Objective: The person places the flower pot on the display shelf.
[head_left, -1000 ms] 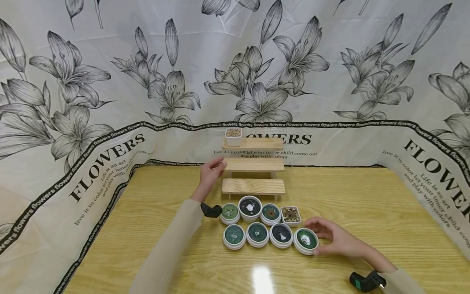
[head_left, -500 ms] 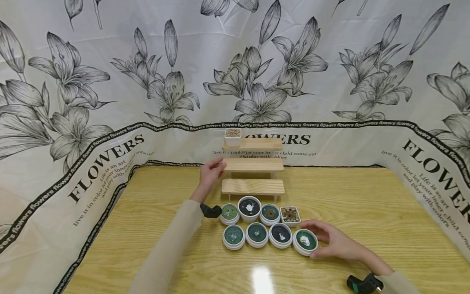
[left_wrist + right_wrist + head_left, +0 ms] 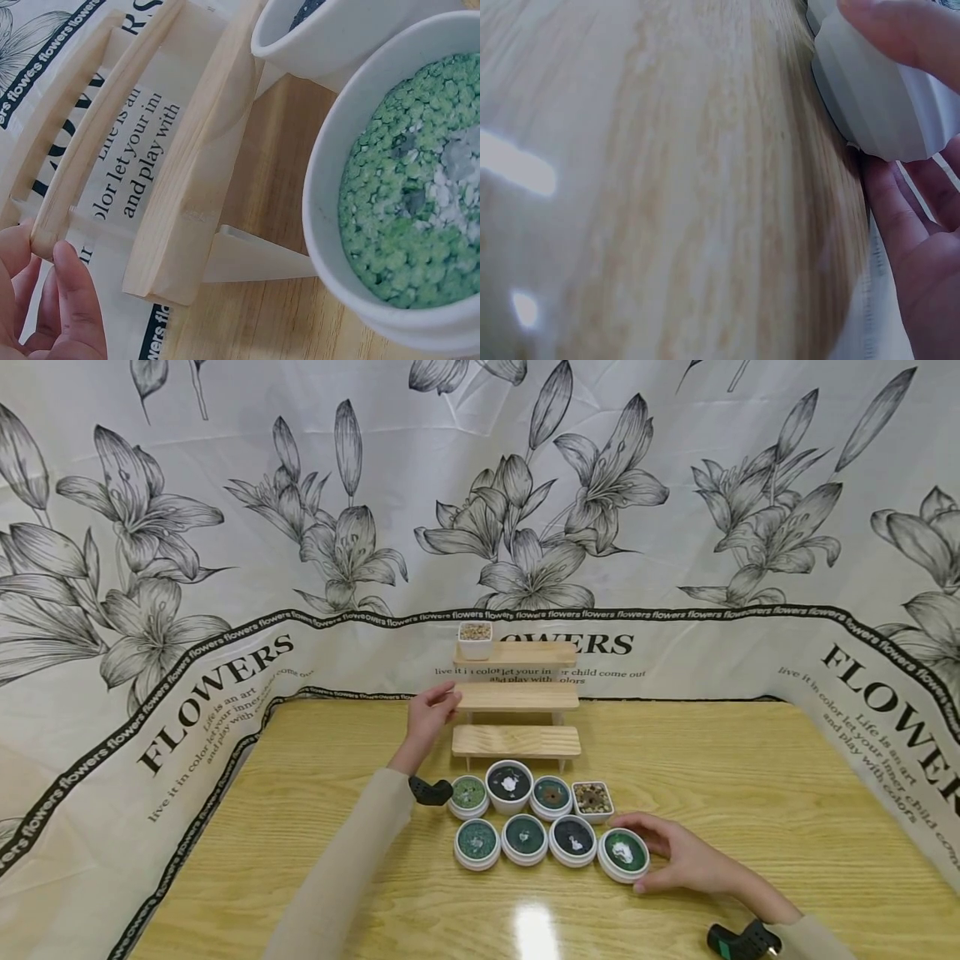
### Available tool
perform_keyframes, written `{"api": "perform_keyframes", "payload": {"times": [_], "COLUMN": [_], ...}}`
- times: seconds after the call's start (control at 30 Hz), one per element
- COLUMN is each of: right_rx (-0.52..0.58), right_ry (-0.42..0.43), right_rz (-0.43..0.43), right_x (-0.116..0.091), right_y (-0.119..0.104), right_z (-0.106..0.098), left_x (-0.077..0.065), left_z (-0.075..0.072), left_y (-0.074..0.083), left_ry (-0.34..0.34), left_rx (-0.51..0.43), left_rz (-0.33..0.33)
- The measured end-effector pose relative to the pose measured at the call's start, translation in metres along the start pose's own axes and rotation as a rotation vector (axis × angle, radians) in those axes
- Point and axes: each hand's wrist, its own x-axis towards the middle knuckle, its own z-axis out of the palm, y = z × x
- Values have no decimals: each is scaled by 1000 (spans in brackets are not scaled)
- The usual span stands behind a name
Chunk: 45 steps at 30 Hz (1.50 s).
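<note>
My left hand [image 3: 430, 720] pinches the left end of the middle board of a three-step wooden display stand [image 3: 517, 742]. Thumb and fingertips meet that board's end in the left wrist view, where the left hand [image 3: 64, 307] is partly cut off. My right hand [image 3: 693, 860] holds a round white pot [image 3: 624, 853] with dark green fill and a white patch, thumb at its near side and fingers round its far side. The pot's ribbed wall [image 3: 877, 97] shows between thumb and fingers in the right wrist view. It stands at the right end of the front row.
A small square pot of pebbles [image 3: 476, 642] sits on the stand's top board. Before the stand, several white pots are in two rows, including a taller black-filled pot [image 3: 510, 785] and a square pebble pot [image 3: 593, 802]. Flower-printed cloth [image 3: 360, 652] surrounds the wooden table [image 3: 360, 877].
My right hand has shifted slightly left and nearer around the green pot, which has barely moved. My left hand stays at the stand.
</note>
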Motion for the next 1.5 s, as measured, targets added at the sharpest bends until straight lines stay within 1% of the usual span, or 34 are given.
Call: {"api": "perform_keyframes", "payload": {"times": [0.13, 0.37, 0.67, 0.7, 0.73, 0.93, 0.97, 1.07, 1.17, 1.33, 1.43, 1.5], "right_rx": [-8, -10, -26, -32, -36, -52, -51, -49, -49, -57, -90, -132], "right_ry": [-1, -2, 6, 9, 14, 33, 36, 42, 52, 70, 102, 126], "right_rz": [-16, 13, 12, 16, 28, 94, 96, 105, 97, 47, 48, 53], "right_x": [0, 0, 1, 0, 0, 0, 0, -1, -1, -2, -2, -3], "right_y": [1, 2, -2, -2, -3, -2, -2, -4, -4, -5, -8, -10], "right_z": [0, 0, 1, 1, 1, 0, -1, -2, -2, -3, -5, -5], "left_x": [0, -2, -3, -2, -4, -3, -1, -1, -1, -2, -2, -2], "left_z": [0, 1, 1, 1, 0, 0, 1, 1, 1, 1, 1, 1], "left_y": [0, 2, 1, 1, 4, 3, -1, 0, 0, 1, 1, 1], "left_ry": [2, 9, 11, 7, 0, 2, 9, 9, 12, 17, 17, 17], "left_rx": [-2, -1, 6, 1, 0, 0, 1, 8, 15, 17, 14, 10], "left_rz": [6, 17, 14, 15, 10, 12, 15, 10, 9, 11, 15, 14]}}
